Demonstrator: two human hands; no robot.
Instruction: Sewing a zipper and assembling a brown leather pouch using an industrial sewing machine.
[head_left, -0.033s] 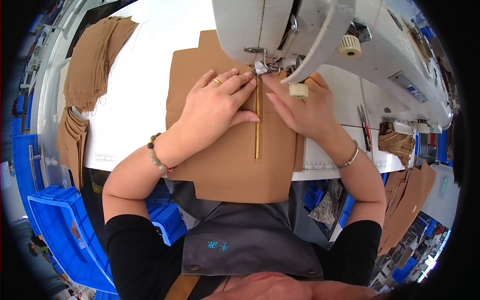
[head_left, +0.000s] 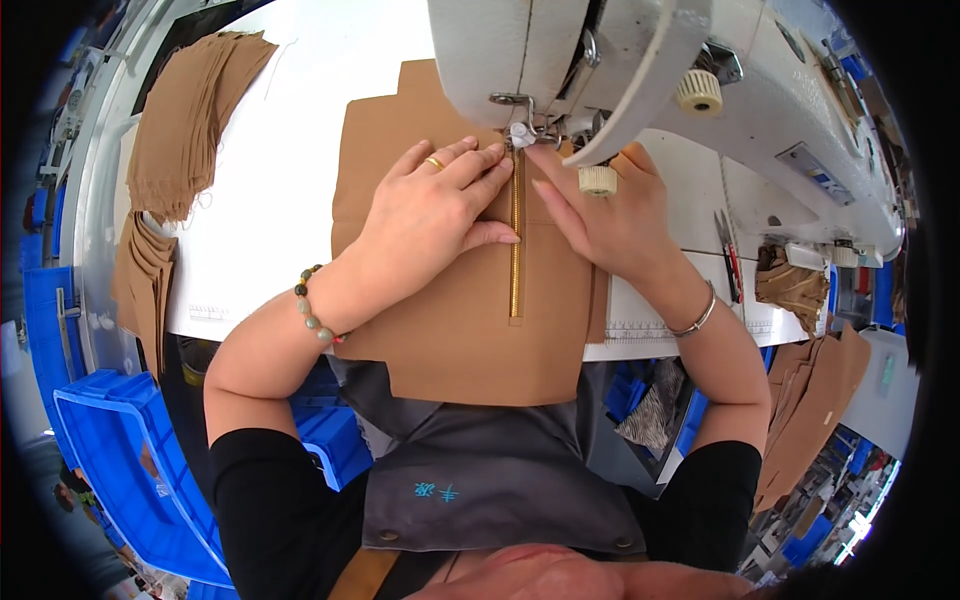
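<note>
A brown panel [head_left: 460, 345], cut with stepped corners, lies flat under the head of a white sewing machine [head_left: 780, 120]. Down its middle runs a gold-toothed zipper [head_left: 515, 275] set in a narrow slot, its far end at the presser foot [head_left: 518, 142]. My left hand [head_left: 425, 215] rests on the panel left of the zipper, fingers stretched toward the foot and thumb tip at the teeth. To the right, my right hand [head_left: 615, 225] lies on the panel, thumb and forefinger apart. The machine's guard and a knob partly cover its other fingers.
Stacked brown pieces [head_left: 195, 125] lie at the table's far left, with more folded pieces [head_left: 150, 280] nearer. Scissors [head_left: 730, 255] and a brown bundle [head_left: 790, 285] are on the right. Blue bins [head_left: 140, 470] stand below left. Larger brown panels [head_left: 815, 410] hang at the lower right.
</note>
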